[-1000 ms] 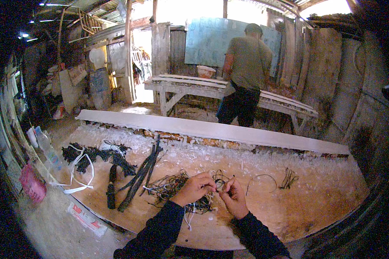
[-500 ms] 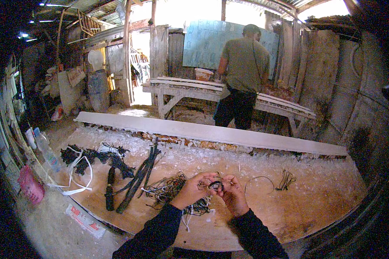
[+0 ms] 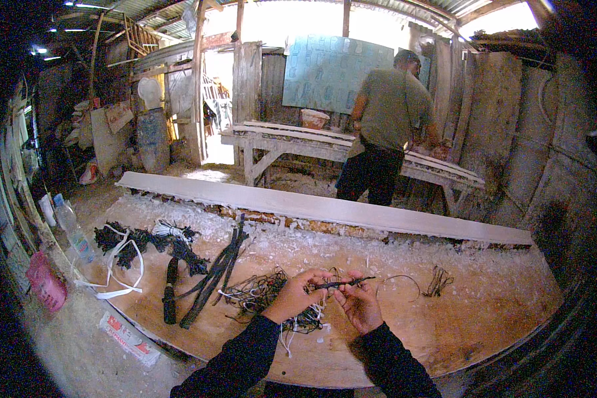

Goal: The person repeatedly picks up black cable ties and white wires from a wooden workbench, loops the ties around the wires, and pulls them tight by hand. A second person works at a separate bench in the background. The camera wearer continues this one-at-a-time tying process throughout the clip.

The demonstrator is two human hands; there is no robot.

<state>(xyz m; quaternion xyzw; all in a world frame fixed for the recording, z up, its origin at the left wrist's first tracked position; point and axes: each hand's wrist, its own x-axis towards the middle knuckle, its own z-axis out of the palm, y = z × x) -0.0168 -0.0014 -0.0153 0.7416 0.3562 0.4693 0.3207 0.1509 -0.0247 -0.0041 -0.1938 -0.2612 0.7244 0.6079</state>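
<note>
A short black cord (image 3: 339,284) stretches nearly level between my two hands, above the wooden tabletop. My left hand (image 3: 296,292) pinches its left part, fingers closed. Thumb and fingers of my right hand (image 3: 359,306) close on the cord further right, and its thin end pokes out past them. Below and left of my left hand lies a tangled heap of dark and pale cords (image 3: 255,292). A loose thin strand (image 3: 404,276) curves over the wood to the right, beside a small bundle of dark cords (image 3: 438,281).
Black strips (image 3: 212,278), a dark-handled tool (image 3: 170,292), dark cord bundles (image 3: 129,240) and a white band (image 3: 121,260) lie on the left. A long pale board (image 3: 312,207) runs along the table's far edge. Beyond it a person (image 3: 395,109) works at a bench (image 3: 298,139).
The black cord, curled between my fingers before, is now drawn out straight toward the right. The person at the far bench has shifted right and leans forward.
</note>
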